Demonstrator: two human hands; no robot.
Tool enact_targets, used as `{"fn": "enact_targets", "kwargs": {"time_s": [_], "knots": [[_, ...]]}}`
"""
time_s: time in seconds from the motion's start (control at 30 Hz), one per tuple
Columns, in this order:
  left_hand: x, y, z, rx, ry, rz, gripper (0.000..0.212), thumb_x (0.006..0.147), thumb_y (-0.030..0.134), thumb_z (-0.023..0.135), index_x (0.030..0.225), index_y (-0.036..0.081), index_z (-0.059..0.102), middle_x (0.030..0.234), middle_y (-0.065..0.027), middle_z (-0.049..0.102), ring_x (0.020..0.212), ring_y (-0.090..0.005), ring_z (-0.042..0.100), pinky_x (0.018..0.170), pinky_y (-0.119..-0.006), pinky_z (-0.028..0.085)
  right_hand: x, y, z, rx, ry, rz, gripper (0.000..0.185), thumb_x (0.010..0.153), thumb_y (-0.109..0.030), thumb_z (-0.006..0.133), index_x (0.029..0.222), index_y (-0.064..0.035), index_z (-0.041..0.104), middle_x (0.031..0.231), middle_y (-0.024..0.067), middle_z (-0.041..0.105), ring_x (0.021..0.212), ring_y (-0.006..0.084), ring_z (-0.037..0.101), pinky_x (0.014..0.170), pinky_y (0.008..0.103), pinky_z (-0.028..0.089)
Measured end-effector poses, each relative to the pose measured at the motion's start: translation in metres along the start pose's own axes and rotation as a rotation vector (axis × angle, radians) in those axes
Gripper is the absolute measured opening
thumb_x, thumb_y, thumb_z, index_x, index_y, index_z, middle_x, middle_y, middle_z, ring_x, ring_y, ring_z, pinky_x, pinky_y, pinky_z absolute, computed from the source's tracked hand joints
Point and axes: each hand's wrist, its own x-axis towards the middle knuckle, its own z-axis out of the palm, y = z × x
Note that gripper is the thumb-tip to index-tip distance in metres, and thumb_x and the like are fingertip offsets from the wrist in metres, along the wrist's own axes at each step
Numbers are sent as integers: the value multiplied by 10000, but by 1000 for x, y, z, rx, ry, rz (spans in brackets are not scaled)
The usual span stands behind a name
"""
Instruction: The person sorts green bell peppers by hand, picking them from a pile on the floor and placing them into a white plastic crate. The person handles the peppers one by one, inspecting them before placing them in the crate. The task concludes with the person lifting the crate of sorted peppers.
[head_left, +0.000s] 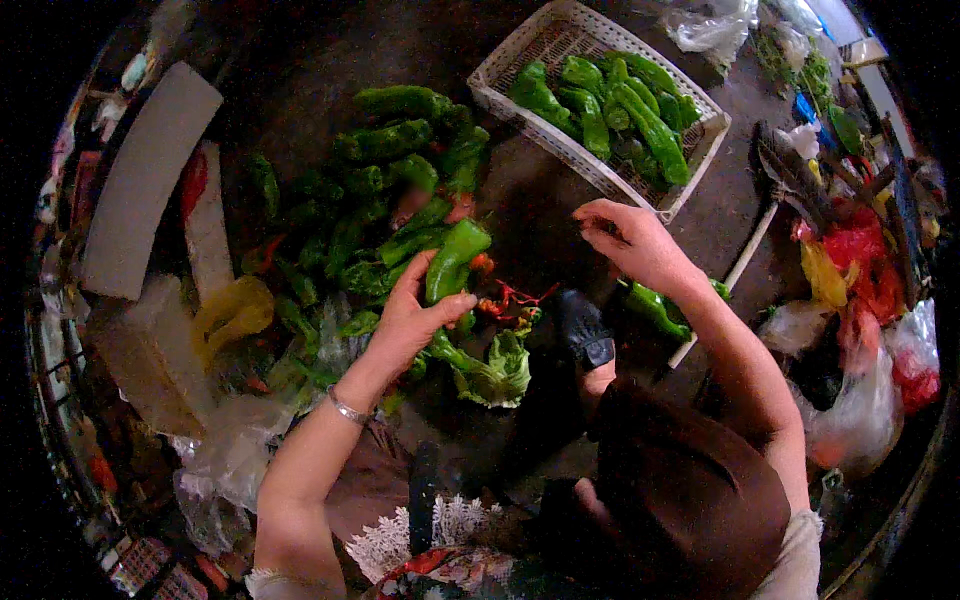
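A green pepper (455, 259) is held between the thumb and fingers of my left hand (420, 304), over a heap of green peppers (390, 142) on the dark floor. My right hand (630, 244) hangs in the air below the near corner of a white plastic crate (540, 131); its fingers are curled and no object shows in them. Several green peppers (652, 135) lie inside the crate. More green peppers (656, 309) are on the floor, partly hidden by my right forearm. Leafy cabbage-like greens (499, 371) and red scraps (506, 300) lie just right of my left hand.
A stick (754, 241) lies on the floor at right, beside plastic bags (855, 420) and red plastic (862, 247). Cardboard pieces (150, 180) and clear plastic (232, 442) are at left. My shoe (581, 326) stands between the hands. Another clear bag (712, 30) is at top right.
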Motion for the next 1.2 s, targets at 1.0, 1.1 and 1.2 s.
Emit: {"fn": "enact_targets", "kwargs": {"time_s": [1.0,1.1,1.2], "knots": [[17,8,-13,-198,-179,67,448,938,153,563,1362,58,451,1195,-115,600,957,-184,643,779,-292,530,91,-24,-1,129,543,-334,459,897,-93,581,1328,21,473,1063,247,655,995,359,649,845,424,498],[14,12,-11,-389,-109,56,441,943,154,577,1358,76,449,1135,-79,601,963,-173,631,777,-292,525,32,-19,52,-70,447,-528,562,845,-37,626,1376,-23,445,1347,196,520,1261,310,502,1004,379,426],[29,15,-3,-620,-128,31,432,930,142,606,1332,79,461,1101,-52,599,991,-171,614,798,-307,519,-28,-18,87,-110,89,-605,642,769,5,697,1364,-36,461,1268,191,563,1127,360,566,951,401,455]]}}
